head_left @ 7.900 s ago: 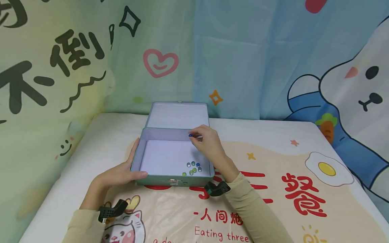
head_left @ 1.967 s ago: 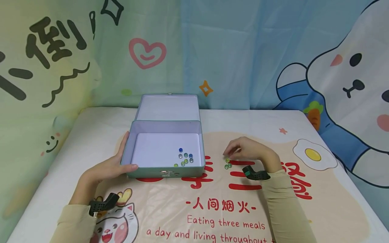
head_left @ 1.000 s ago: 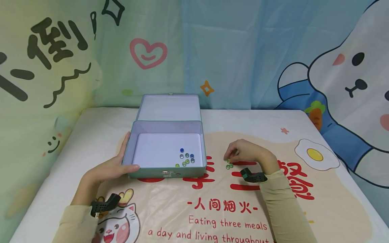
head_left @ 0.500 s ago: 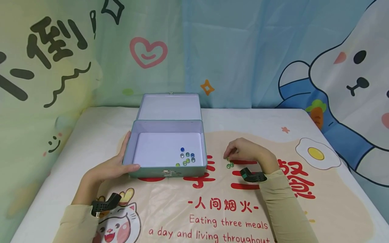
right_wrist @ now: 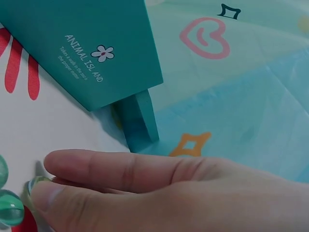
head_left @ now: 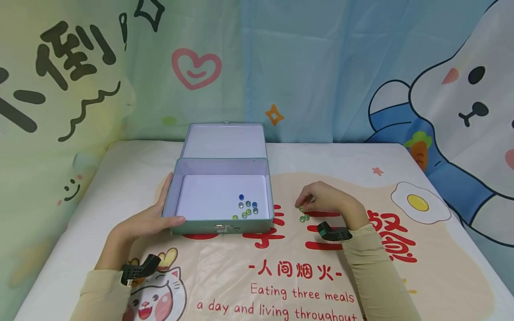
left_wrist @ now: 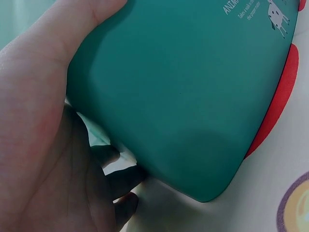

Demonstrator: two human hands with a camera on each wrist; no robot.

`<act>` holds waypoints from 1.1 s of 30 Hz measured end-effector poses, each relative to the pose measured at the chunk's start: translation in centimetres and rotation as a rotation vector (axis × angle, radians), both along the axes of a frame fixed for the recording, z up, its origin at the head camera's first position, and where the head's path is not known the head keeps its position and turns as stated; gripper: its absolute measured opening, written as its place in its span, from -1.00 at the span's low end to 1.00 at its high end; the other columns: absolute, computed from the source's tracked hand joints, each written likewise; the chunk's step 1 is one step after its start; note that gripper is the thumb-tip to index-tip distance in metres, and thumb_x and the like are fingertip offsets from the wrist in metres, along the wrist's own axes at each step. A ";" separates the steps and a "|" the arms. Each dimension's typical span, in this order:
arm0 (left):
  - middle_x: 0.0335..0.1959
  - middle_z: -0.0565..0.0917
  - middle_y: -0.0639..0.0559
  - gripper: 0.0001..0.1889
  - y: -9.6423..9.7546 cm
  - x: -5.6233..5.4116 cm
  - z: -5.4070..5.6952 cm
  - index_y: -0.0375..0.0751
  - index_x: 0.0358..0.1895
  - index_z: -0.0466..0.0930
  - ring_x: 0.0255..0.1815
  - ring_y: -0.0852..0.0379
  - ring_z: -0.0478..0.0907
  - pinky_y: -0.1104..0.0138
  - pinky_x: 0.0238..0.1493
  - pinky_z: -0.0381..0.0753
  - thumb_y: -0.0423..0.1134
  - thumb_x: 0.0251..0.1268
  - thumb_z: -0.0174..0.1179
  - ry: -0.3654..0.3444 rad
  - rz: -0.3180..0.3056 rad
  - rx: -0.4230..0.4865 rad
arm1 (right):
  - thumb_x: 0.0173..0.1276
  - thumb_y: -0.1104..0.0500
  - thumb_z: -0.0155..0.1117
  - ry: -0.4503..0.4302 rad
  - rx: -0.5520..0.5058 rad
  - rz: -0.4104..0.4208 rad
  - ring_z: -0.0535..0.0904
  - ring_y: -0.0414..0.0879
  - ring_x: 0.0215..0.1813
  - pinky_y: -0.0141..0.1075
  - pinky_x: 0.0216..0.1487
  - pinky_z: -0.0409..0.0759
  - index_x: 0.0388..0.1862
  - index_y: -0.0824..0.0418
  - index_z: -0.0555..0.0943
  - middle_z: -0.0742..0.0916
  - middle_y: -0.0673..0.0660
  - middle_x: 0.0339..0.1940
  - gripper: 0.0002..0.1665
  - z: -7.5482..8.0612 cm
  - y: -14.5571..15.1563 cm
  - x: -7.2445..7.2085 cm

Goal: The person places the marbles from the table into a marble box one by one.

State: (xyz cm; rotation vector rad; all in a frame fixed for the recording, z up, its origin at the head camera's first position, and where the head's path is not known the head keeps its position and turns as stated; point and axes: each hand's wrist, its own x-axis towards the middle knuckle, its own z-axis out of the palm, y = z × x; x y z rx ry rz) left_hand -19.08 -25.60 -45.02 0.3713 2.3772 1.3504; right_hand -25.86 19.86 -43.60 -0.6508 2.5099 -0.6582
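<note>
A green tin box (head_left: 222,226) with a pale lining stands with its lid (head_left: 225,140) folded back. Several blue, clear and green glass marbles (head_left: 244,215) lie inside, towards the front right. My left hand (head_left: 140,226) grips the box's front left corner, thumb over the front rim and fingers along the left side. To the right of the box, my right hand (head_left: 327,197) pinches a yellowish green marble (right_wrist: 37,181) low over the table; the thumb hides part of it. Two green marbles (head_left: 302,219) lie beside the fingertips.
A white tablecloth (head_left: 305,156) printed with red characters and cartoons covers the table. A patterned curtain (head_left: 301,80) hangs behind its back edge. Black camera mounts (head_left: 140,269) sit on both wrists.
Earlier the right hand held a blue marble over the box; a blue marble now lies inside. The right hand has moved right to the loose marbles. Over the last second little moves.
</note>
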 end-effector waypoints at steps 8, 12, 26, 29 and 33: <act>0.52 -0.56 -0.04 0.16 -0.2 0.0 -0.2 0.61 0.33 -0.72 0.48 -0.28 -0.35 -0.36 0.30 -0.12 -0.10 0.19 0.23 -0.002 0.000 0.001 | 0.18 0.30 0.36 0.028 0.023 0.006 0.55 -0.15 -0.26 -0.29 -0.10 0.61 -0.22 0.14 0.75 0.72 0.01 -0.26 -0.82 0.3 -0.6 0.1; 0.52 -0.55 -0.04 0.16 -0.2 0.0 -0.2 0.61 0.33 -0.72 0.48 -0.28 -0.35 -0.35 0.30 -0.12 -0.09 0.19 0.23 -0.005 0.001 0.003 | 0.17 0.28 0.38 0.020 0.054 -0.017 0.54 -0.15 -0.27 -0.31 -0.13 0.61 -0.22 0.14 0.75 0.71 0.00 -0.27 -0.82 0.4 -1.1 0.4; 0.52 -0.54 -0.06 0.16 -0.2 -0.1 -0.2 0.61 0.33 -0.72 0.48 -0.28 -0.32 -0.34 0.31 -0.11 -0.09 0.19 0.23 -0.014 -0.001 0.012 | 0.16 0.24 0.40 0.027 0.073 -0.048 0.54 -0.15 -0.32 -0.30 -0.16 0.60 -0.30 0.11 0.74 0.72 -0.02 -0.34 -0.89 0.3 -1.9 0.5; 0.52 -0.54 -0.05 0.16 -0.1 0.0 -0.1 0.61 0.33 -0.72 0.48 -0.28 -0.33 -0.34 0.31 -0.11 -0.08 0.18 0.24 -0.018 -0.001 0.010 | 0.17 0.25 0.38 0.044 0.065 -0.046 0.55 -0.15 -0.31 -0.29 -0.15 0.61 -0.28 0.12 0.74 0.72 0.00 -0.32 -0.88 0.2 -1.9 0.5; 0.52 -0.55 -0.05 0.16 -0.2 0.0 -0.2 0.61 0.33 -0.72 0.48 -0.28 -0.33 -0.34 0.31 -0.11 -0.07 0.18 0.24 -0.018 -0.005 0.018 | 0.19 0.26 0.37 0.069 0.062 -0.039 0.55 -0.14 -0.27 -0.27 -0.13 0.61 -0.26 0.14 0.73 0.71 0.01 -0.28 -0.87 0.1 -2.0 0.3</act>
